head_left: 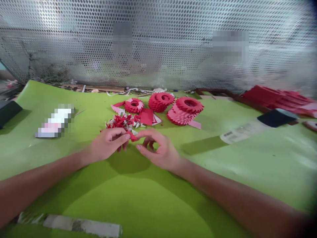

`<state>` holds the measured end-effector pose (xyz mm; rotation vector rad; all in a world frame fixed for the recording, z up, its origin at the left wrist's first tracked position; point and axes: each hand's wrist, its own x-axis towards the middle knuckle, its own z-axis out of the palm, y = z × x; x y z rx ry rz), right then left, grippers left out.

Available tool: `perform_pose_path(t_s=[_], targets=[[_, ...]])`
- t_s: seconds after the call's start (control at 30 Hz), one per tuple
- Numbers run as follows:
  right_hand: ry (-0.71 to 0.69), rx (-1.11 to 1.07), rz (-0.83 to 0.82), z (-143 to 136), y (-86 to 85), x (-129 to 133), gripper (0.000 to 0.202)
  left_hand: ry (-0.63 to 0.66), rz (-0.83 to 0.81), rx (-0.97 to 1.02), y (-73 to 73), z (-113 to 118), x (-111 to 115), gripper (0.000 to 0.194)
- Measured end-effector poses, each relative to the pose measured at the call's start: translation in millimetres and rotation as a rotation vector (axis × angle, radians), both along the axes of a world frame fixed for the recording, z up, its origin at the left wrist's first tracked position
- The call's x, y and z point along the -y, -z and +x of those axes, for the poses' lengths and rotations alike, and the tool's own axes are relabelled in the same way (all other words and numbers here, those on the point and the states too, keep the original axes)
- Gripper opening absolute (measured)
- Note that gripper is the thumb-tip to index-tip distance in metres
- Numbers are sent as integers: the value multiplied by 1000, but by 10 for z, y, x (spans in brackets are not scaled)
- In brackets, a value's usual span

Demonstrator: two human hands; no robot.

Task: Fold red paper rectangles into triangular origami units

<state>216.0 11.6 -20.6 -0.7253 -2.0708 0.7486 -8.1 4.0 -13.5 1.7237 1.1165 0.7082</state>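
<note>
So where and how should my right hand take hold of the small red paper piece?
Probably pinch the red paper piece by its exposed end, coming in from the right with your right hand: your left hand covers its other end, while this part sticks out toward the right.

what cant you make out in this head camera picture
Head view:
- Red paper piece: partly hidden by the left hand's fingers.
- Pile of folded pieces: near side covered by that hand.
- Bright object: masked by pixelation.
- Clear container: label print too small and blurred.
- Dark object: cut off by the left edge.
</note>
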Motion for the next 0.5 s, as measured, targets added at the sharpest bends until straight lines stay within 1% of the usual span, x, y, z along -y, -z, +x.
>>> perform_pose_path(t_s=[0.07, 0.13, 0.23, 0.33, 0.5], targets=[[-36, 10, 84, -4, 7, -2, 15, 12, -46, 39, 9, -4, -7, 40], [-30, 18, 143, -7, 9, -5, 12, 25, -68, 61, 13, -2, -5, 39], [-7, 25, 170, -8, 8, -13, 9, 50, -73, 75, 18, 2, 0, 37], [-34, 17, 122, -7, -1, -11, 7, 57, -56, 50, 31, 2, -2, 36], [-67, -27, -52, -11, -28, 21, 9, 53, -66, 43, 53, 4, -8, 35]])
